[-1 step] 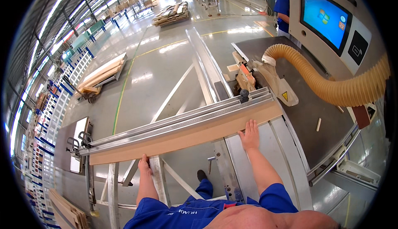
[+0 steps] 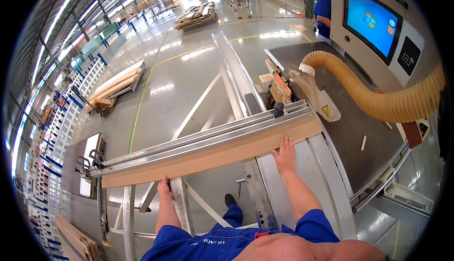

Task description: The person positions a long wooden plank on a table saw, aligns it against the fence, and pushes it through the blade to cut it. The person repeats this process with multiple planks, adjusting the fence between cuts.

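A long pale wooden board (image 2: 222, 150) lies along the aluminium fence (image 2: 198, 135) of a panel saw's sliding table (image 2: 326, 180). My left hand (image 2: 165, 187) grips the board's near edge beside a white frame bar, its fingers partly hidden by the board. My right hand (image 2: 284, 154) lies open, with fingertips on the board's near edge toward its right end. A black clamp knob (image 2: 278, 109) sits on the fence near the saw's translucent blade guard (image 2: 321, 104).
An orange ribbed hose (image 2: 364, 91) arches over the dark machine table (image 2: 364, 166), below a control screen (image 2: 371, 20). A person in blue (image 2: 322, 13) stands behind the panel. Stacked boards (image 2: 116, 86) rest on a pallet truck at left; another pile (image 2: 194, 15) lies farther back.
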{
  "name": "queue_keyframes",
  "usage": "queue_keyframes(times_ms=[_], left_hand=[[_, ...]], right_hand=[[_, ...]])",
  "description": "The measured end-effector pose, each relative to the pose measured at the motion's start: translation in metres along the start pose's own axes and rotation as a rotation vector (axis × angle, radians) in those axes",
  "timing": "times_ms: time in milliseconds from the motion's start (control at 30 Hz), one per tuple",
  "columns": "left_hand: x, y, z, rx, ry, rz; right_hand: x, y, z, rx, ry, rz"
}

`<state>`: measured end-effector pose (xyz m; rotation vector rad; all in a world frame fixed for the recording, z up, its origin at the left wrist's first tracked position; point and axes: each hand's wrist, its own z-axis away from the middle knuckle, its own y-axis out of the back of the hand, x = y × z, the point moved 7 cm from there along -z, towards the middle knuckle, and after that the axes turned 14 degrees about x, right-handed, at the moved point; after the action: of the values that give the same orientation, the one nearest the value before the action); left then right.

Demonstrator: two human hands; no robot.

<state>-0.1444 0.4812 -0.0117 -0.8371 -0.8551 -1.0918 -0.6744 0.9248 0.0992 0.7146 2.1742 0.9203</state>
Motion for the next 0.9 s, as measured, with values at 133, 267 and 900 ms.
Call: queue_keyframes(times_ms=[133, 267, 900], left_hand=[[0.012, -0.017, 0.017, -0.074, -0.028, 0.018], [0.02, -0.039, 0.03, -0.116, -0.002, -0.302], [0.049, -0.129, -0.014, -0.265, -0.124, -0.658]], right_hand=[[-0.001, -0.007, -0.006, -0.011, 0.005, 0.006], [-0.003, -0.017, -0.016, -0.025, -0.008, 0.022], [-0.028, -0.07, -0.095, -0.058, -0.016, 0.024]])
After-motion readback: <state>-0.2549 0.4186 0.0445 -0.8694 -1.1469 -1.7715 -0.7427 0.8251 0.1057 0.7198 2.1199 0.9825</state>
